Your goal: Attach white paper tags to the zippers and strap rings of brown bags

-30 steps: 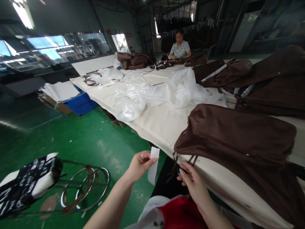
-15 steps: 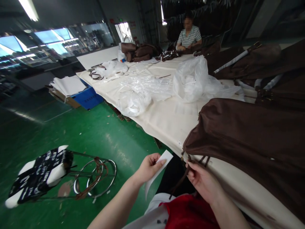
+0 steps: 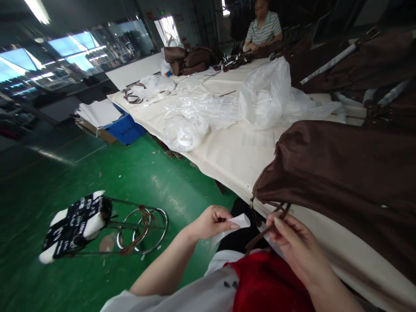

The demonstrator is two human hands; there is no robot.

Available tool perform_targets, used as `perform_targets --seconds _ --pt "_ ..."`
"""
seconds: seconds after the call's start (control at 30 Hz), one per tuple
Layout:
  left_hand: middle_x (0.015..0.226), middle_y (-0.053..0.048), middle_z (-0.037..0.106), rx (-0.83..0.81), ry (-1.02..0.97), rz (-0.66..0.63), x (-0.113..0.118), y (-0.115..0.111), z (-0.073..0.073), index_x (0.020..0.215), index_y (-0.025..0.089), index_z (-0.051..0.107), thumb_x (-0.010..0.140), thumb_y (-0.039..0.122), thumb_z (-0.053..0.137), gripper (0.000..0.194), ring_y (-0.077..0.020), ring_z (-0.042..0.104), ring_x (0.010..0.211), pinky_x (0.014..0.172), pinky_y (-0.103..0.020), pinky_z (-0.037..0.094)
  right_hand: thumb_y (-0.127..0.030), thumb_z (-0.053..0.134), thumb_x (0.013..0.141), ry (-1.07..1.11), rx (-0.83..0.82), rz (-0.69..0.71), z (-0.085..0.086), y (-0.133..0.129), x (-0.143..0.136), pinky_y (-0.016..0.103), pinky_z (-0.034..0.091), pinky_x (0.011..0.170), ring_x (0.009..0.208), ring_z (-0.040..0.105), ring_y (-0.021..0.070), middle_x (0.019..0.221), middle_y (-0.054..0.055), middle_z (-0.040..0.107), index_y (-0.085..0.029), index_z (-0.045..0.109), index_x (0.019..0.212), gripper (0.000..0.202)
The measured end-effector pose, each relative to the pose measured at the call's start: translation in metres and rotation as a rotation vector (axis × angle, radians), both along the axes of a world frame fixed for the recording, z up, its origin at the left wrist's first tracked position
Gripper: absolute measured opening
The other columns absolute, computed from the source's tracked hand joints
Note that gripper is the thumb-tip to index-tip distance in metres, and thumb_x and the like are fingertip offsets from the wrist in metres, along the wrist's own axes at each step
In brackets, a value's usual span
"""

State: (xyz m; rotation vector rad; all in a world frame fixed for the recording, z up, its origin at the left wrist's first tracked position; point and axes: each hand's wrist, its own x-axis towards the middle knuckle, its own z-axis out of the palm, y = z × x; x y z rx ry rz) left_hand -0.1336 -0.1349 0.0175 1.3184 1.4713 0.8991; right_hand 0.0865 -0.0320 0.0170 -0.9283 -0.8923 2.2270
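Observation:
Between the thumb and fingers of my left hand (image 3: 216, 223) is a strip of white paper (image 3: 241, 221), its far end curling and its tail hanging down. My right hand (image 3: 292, 234) pinches a thin brown strap (image 3: 260, 237) that comes from the edge of a brown bag (image 3: 325, 169). The bag lies on its side on the table, its near corner over the edge. A small metal zipper pull (image 3: 251, 203) dangles from that corner. The paper strip and the strap are close together but look apart.
The table (image 3: 224, 158) has a pale cover and bears clear plastic bags (image 3: 264, 97) and more brown bags (image 3: 191, 60). A person (image 3: 263, 30) sits at its far end. On the green floor are a tipped stool (image 3: 81, 223) and a blue box (image 3: 126, 130).
My left hand has moved right with the paper strip, whose free end now bends over. My right hand has shifted right, keeping the strap. The view has tilted down slightly.

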Motion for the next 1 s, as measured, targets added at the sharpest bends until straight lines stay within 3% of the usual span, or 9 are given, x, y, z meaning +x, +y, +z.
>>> perform_targets --seconds 0.13,0.33,0.57,0.77,1.0 --pt "0.066 -0.003 0.059 0.005 0.013 -0.067 0.000 -0.011 0.003 0.074 0.010 0.069 0.084 0.043 0.063 0.035 -0.0104 0.051 0.062 0.059 -0.021 0.039 -0.038 0.081 0.070 -0.044 0.043 -0.190 -0.004 0.004 -0.001 0.019 0.049 0.059 0.067 0.059 0.0095 0.085 0.002 0.066 -0.021 0.071 0.083 0.024" --pt "0.067 -0.003 0.060 0.005 0.000 -0.080 0.004 -0.021 0.007 0.077 0.010 0.071 0.084 0.039 0.065 0.031 -0.0094 0.051 0.061 0.058 -0.020 0.038 -0.037 0.082 0.069 -0.039 0.016 -0.208 -0.010 0.001 -0.005 0.018 0.052 0.061 0.066 0.061 0.0092 0.085 0.003 0.068 -0.019 0.072 0.083 0.025" --pt "0.065 -0.001 0.058 -0.031 -0.004 -0.077 0.004 -0.022 0.001 0.075 0.010 0.071 0.083 0.042 0.065 0.034 -0.0088 0.048 0.059 0.056 -0.020 0.036 -0.038 0.082 0.069 -0.043 0.031 -0.225 -0.009 0.002 -0.005 0.018 0.052 0.060 0.064 0.061 0.0089 0.083 0.002 0.067 -0.019 0.072 0.082 0.026" --pt "0.064 0.000 0.056 -0.068 -0.031 -0.038 0.009 -0.019 0.005 0.072 0.009 0.069 0.081 0.044 0.068 0.036 -0.0085 0.046 0.059 0.055 -0.019 0.035 -0.043 0.081 0.068 -0.127 0.075 -0.175 -0.015 -0.004 -0.007 0.022 0.051 0.060 0.066 0.061 0.0118 0.085 0.003 0.068 -0.020 0.072 0.085 0.030" --pt "0.063 -0.001 0.054 -0.054 0.027 0.017 0.013 -0.016 0.005 0.073 0.009 0.068 0.082 0.046 0.065 0.038 -0.0091 0.044 0.060 0.055 -0.020 0.035 -0.051 0.074 0.072 -0.227 0.257 0.113 -0.030 -0.024 -0.021 0.027 0.048 0.063 0.072 0.060 0.0177 0.079 0.005 0.067 -0.020 0.074 0.087 0.034"
